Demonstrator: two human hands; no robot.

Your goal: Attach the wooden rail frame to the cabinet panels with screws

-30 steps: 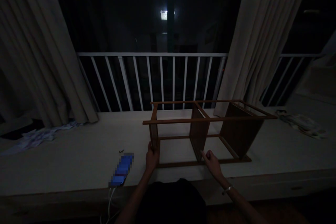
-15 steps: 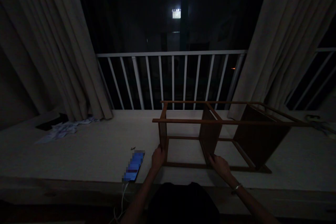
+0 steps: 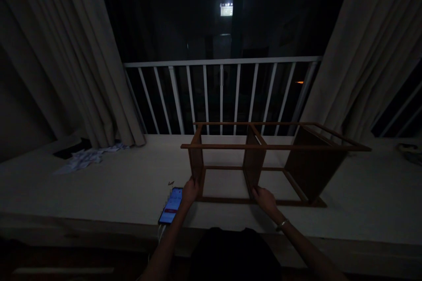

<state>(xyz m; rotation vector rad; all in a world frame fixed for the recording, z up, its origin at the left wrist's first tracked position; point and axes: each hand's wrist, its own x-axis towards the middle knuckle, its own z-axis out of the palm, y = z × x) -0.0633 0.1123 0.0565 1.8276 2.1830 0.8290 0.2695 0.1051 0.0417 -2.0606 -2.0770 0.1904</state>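
Observation:
A brown wooden shelf rack (image 3: 227,146) lies on its side on the pale window ledge (image 3: 115,193), its long rails running left to right. My left hand (image 3: 190,192) is closed around the lower edge of its left end panel. The middle shelf panel is gripped near its bottom edge by my right hand (image 3: 264,200), whose wrist wears a bracelet. Fingertips of both hands are partly hidden behind the wood. Just left of my left hand lies a phone (image 3: 170,206) with a lit screen and a white cable.
Crumpled papers (image 3: 85,158) and a dark flat item (image 3: 70,148) lie at the ledge's left. A small dark object (image 3: 171,183) is above the phone. White railing (image 3: 222,61) and curtains (image 3: 89,52) stand behind. At far right sits an unclear object (image 3: 409,151).
The rack has shifted left along the ledge with both hands on it, so my left hand is now right beside the phone. The camera view has moved slightly.

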